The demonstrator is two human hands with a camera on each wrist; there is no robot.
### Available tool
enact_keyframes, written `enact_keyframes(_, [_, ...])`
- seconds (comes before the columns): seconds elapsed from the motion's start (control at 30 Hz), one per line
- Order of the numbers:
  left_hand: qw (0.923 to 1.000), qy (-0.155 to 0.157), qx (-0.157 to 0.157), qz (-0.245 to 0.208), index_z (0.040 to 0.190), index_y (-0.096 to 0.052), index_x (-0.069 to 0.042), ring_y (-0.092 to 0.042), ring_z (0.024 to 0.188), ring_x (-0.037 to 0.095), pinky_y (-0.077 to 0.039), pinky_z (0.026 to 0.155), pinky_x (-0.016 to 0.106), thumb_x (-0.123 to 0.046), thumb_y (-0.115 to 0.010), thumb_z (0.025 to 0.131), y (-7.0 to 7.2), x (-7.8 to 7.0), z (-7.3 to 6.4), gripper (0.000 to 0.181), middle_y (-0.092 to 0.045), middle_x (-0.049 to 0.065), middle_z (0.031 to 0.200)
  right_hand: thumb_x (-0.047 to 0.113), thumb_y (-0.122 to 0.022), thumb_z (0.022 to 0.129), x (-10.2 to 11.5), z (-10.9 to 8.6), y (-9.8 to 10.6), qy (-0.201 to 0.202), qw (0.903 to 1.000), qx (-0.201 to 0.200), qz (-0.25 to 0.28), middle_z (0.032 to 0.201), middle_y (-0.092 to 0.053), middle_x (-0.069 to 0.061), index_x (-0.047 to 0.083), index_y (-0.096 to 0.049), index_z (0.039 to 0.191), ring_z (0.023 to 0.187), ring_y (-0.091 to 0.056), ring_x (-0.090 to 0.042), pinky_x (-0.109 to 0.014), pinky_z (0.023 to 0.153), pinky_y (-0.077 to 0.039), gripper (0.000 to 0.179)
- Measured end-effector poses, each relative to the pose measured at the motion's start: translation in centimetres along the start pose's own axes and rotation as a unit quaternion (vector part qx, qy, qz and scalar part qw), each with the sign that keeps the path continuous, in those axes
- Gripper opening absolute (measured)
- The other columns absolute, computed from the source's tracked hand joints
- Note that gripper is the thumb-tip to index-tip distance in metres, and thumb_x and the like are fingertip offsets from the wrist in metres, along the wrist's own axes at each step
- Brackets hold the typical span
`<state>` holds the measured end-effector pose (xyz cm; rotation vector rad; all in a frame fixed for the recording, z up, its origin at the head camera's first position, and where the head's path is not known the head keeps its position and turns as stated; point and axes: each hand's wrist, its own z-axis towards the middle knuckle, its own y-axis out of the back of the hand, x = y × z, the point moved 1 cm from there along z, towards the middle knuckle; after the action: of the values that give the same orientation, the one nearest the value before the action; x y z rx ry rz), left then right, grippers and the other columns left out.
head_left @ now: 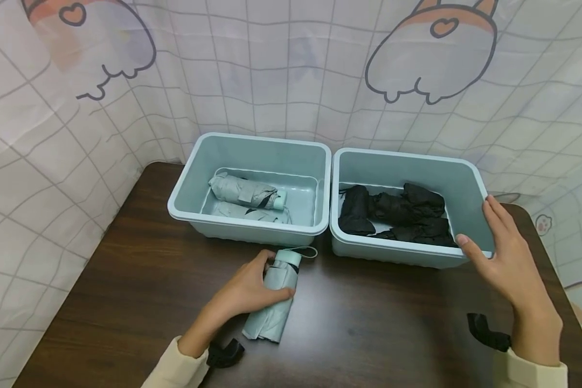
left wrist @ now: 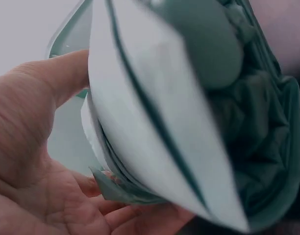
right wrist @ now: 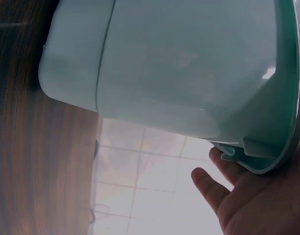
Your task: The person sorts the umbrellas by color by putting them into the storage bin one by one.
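Note:
My left hand (head_left: 244, 288) grips a pale green folded umbrella (head_left: 274, 307), its thumb over the near side. The umbrella lies tilted in front of the left bin, its mint cap and wrist loop toward the bin. Close up in the left wrist view, the umbrella's folded cloth (left wrist: 150, 98) sits between thumb and fingers. My right hand (head_left: 514, 261) rests at the right end of the right light-blue bin (head_left: 397, 254), fingers straight along the rim and thumb at the front corner. The right wrist view shows fingertips (right wrist: 209, 188) past the bin's rim.
Inside the left bin (head_left: 247, 227) lie two similar pale green umbrellas (head_left: 244, 192). Several black folded bundles (head_left: 393, 210) fill the floor of the right bin. Both bins stand side by side on a dark wooden table (head_left: 368, 323), close to a hanging checked cloth (head_left: 281, 70).

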<state>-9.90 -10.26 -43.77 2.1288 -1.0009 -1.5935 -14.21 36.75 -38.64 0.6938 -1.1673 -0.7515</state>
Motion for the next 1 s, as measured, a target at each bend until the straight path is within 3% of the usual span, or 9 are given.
enact_keyframes(0.23, [0.9964, -0.01, 0.025, -0.08, 0.148, -0.052, -0.015, -0.065, 0.092, 0.019, -0.054, 0.077, 0.036, -0.044, -0.089, 0.081, 0.6, 0.8, -0.7, 0.082, -0.065, 0.014, 0.122, 0.033, -0.062, 0.102, 0.2, 0.2, -0.1, -0.008, 0.9999, -0.001, -0.007, 0.178, -0.018, -0.016, 0.01, -0.02, 0.17, 0.15, -0.031, -0.063, -0.087, 0.111, -0.025, 0.083])
enact_keyframes(0.53, [0.9793, -0.011, 0.096, -0.178, 0.155, -0.046, -0.015, -0.067, 0.093, 0.022, -0.058, 0.077, 0.035, -0.04, -0.086, 0.086, 1.5, 0.9, -2.0, 0.083, -0.058, 0.019, 0.131, 0.032, -0.061, 0.102, 0.1, 0.0, 0.3, -0.012, 0.9999, 0.002, -0.01, 0.178, -0.018, -0.018, 0.01, -0.021, 0.17, 0.148, -0.032, -0.065, -0.088, 0.109, -0.024, 0.082])
enact_keyframes(0.73, [0.974, -0.011, 0.1, -0.203, 0.157, -0.045, -0.019, -0.065, 0.104, 0.025, -0.056, 0.084, 0.036, -0.04, -0.087, 0.087, 2.6, 0.5, -3.1, 0.084, -0.056, 0.02, 0.138, 0.033, -0.061, 0.102, 0.0, 0.2, 0.4, -0.012, 0.9999, 0.004, -0.008, 0.178, -0.017, -0.017, 0.01, -0.02, 0.17, 0.15, -0.029, -0.063, -0.087, 0.112, -0.022, 0.083])
enact_keyframes(1.0, [0.9571, -0.054, 0.119, -0.259, 0.158, -0.04, -0.01, -0.07, 0.103, 0.024, -0.059, 0.085, 0.038, -0.03, -0.084, 0.091, 3.9, 0.0, -4.4, 0.083, -0.061, 0.02, 0.13, 0.033, -0.06, 0.102, -0.1, 0.2, 0.1, -0.015, 0.9998, 0.007, -0.007, 0.178, -0.017, -0.017, 0.01, -0.02, 0.17, 0.15, -0.03, -0.064, -0.087, 0.111, -0.023, 0.083])
